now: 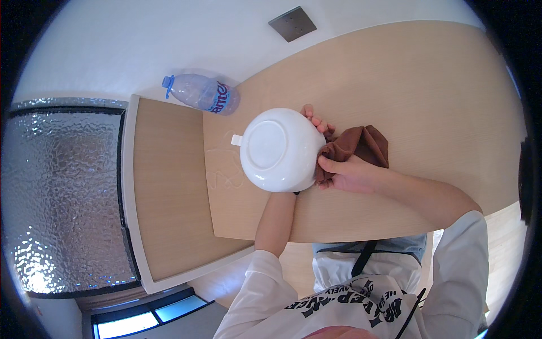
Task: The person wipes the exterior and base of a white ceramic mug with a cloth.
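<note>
A glossy white bowl [266, 146] with a small tab handle [236, 140] is tipped so that its ringed base faces up toward me. My left hand [315, 119] holds it from behind; only some fingertips show past its far right edge, and the bowl hides the palm. In my right hand [349, 173] is a bunched brown cloth [360, 142], pressed against the bowl's right side near the rim. Part of the cloth hangs loose beyond the fingers. The bowl's inside is turned away from view.
A light wood tabletop [423, 106] spreads beneath my hands. A clear plastic bottle [203, 93] with a blue cap stands by the wall at the back left. Thin pale cord [224, 180] lies near the left panel [169, 186]. A wall socket [292, 24] sits above the table.
</note>
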Demonstrator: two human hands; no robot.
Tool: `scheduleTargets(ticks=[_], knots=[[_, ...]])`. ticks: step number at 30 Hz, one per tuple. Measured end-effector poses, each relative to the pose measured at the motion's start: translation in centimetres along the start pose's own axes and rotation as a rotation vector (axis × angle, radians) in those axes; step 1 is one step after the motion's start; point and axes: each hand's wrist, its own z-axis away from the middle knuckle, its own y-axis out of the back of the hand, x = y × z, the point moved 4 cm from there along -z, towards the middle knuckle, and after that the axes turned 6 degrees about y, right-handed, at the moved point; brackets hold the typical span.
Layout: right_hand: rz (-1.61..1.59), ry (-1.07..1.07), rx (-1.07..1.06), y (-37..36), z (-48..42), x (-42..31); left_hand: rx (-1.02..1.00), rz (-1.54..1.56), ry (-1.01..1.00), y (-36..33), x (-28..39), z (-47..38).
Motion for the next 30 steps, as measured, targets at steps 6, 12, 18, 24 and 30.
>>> scheduleTargets(ticks=[6,12,18,24,30], knots=[[-0.021,-0.003,0.010,0.10,-0.08,0.13,0.038,0.041,-0.005,-0.44,-0.11,0.10],[0.000,-0.005,0.004,0.26,-0.11,0.15,0.046,0.023,-0.011,-0.26,-0.15,0.02],[0.009,-0.011,0.006,-0.05,-0.06,-0.01,0.003,0.014,-0.015,0.05,-0.10,-0.08],[0.012,-0.013,-0.002,-0.06,-0.04,-0.05,0.030,0.021,-0.020,-0.02,-0.08,-0.03],[0.027,-0.016,-0.005,-0.34,0.07,-0.36,0.019,0.022,0.000,0.15,0.06,-0.16]])
